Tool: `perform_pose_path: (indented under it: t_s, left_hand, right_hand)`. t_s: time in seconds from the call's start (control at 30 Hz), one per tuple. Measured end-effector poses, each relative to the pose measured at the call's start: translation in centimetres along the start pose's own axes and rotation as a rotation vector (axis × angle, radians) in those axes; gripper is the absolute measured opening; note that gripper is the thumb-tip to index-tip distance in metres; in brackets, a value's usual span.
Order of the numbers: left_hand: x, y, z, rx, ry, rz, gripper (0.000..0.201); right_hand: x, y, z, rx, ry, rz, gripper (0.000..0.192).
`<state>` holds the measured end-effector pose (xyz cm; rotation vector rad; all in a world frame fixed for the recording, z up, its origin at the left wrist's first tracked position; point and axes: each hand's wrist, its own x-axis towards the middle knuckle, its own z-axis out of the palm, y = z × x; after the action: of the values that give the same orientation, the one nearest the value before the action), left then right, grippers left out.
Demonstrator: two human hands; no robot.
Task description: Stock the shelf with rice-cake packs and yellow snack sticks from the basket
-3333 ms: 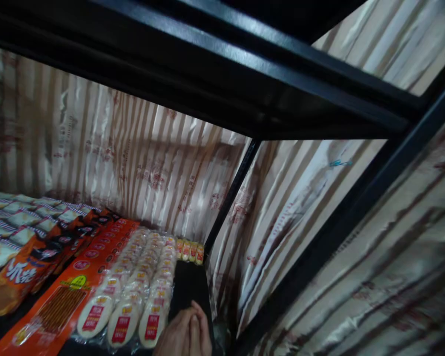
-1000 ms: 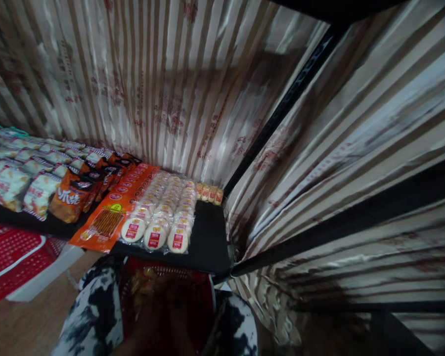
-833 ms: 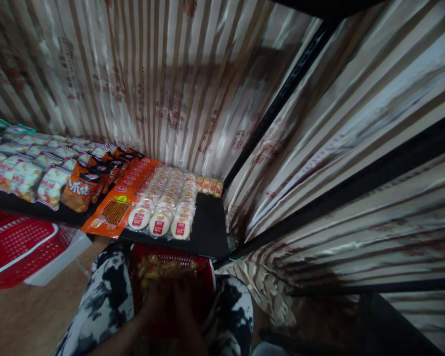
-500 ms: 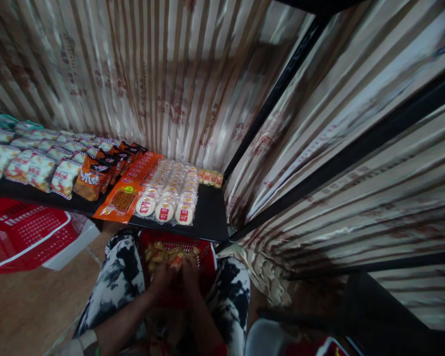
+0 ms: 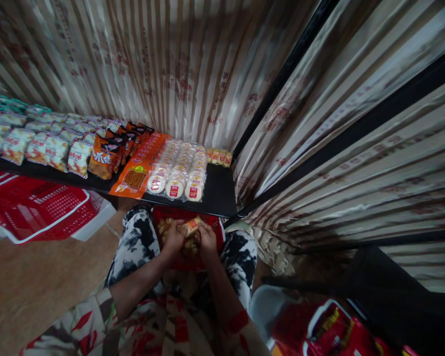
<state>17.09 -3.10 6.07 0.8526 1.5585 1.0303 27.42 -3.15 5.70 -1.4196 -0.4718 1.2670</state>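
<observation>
Between my knees stands a red plastic basket (image 5: 219, 231) with many small gold-wrapped snacks (image 5: 164, 227) in it. Over the basket, my left hand (image 5: 173, 238) and my right hand (image 5: 208, 240) pinch the two ends of one small wrapped snack (image 5: 192, 226), yellowish with an orange-red label. It is tilted, its right end higher. Ahead, a black shelf (image 5: 219, 192) carries a short row of similar small packets (image 5: 219, 157) at its back right corner. Round white packaged crackers (image 5: 175, 189) lie in three columns to their left.
Further left on the shelf are a flat orange snack bag (image 5: 133, 177), orange-black bags (image 5: 103, 157) and white bags (image 5: 77, 157). Another red basket (image 5: 55, 207) sits below the shelf. Black frame bars (image 5: 319, 143) cross the striped curtain (image 5: 193, 64). Red packages (image 5: 333, 326) lie at lower right.
Both hands have lifted the small snack up from the basket's contents and it shows more clearly between them. The camera view has shifted, showing more of my sleeves and lap.
</observation>
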Motion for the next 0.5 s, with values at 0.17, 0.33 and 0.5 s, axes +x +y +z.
perform_pose_path:
  t_s: [0.17,0.33,0.5]
  left_hand:
    - [-0.2,2.6,-0.3,0.0,0.027,0.051,0.028]
    - [-0.4,4.7,-0.4,-0.042,-0.016,0.095,0.029]
    - [0.2,5.4,0.0,-0.113,-0.092,0.153,0.035]
  right_hand:
    - [-0.6,-0.9,-0.4,0.075,0.063,-0.02,0.039]
    - [-0.9,-2.0,-1.0,0.041,-0.004,-0.017,0.058]
    - [-1.0,-2.3,-1.5,-0.042,-0.094,-0.033,0.05]
